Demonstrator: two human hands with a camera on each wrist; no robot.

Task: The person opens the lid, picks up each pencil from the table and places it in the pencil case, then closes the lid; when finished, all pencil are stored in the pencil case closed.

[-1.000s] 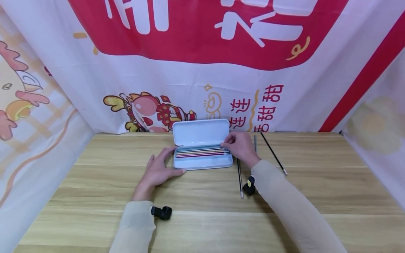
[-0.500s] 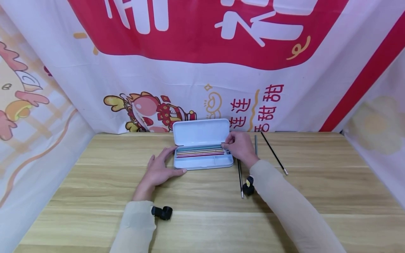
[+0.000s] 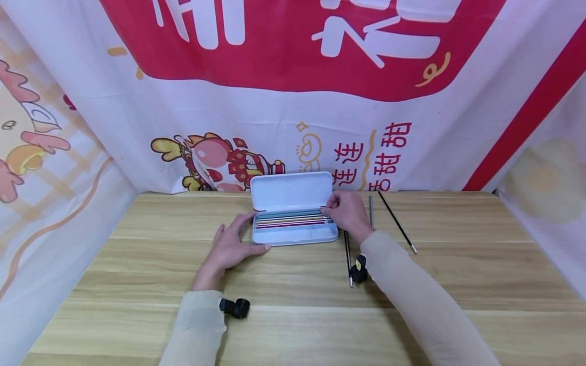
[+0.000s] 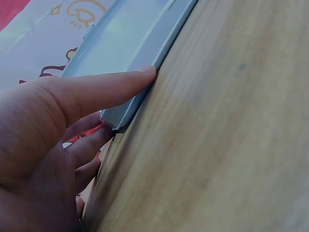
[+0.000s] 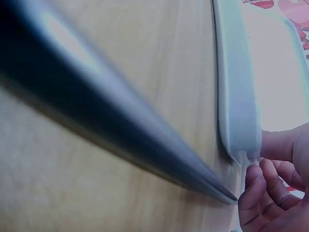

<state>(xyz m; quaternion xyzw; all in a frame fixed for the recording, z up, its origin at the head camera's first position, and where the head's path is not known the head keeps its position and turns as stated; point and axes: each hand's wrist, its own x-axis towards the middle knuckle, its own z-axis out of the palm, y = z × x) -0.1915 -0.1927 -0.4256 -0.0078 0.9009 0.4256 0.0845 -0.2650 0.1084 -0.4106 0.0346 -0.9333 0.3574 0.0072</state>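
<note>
A pale blue pencil case (image 3: 284, 235) lies with its lid (image 3: 291, 192) raised and several pencils (image 3: 293, 221) inside. My left hand (image 3: 229, 247) holds the case's left end: the thumb (image 4: 111, 90) rests along the front edge, the other fingers are at the side. At the right rear corner, my right hand (image 3: 349, 212) has its fingertips on the case (image 5: 240, 96), fingers curled at the end wall and thumb partly hidden behind it. Whether a pencil is also between them, I cannot tell.
Right of the case, a dark pencil (image 3: 348, 259) lies near the right wrist, a grey-blue one (image 3: 371, 211) behind the right hand, and a black one (image 3: 397, 222) slants farther right. A printed cloth (image 3: 274, 112) hangs behind the wooden table (image 3: 293, 330).
Inside the case, a blue strip along the back of the pencils shows more clearly than a second ago. The right forearm has shifted very slightly left; the left hand stays in place.
</note>
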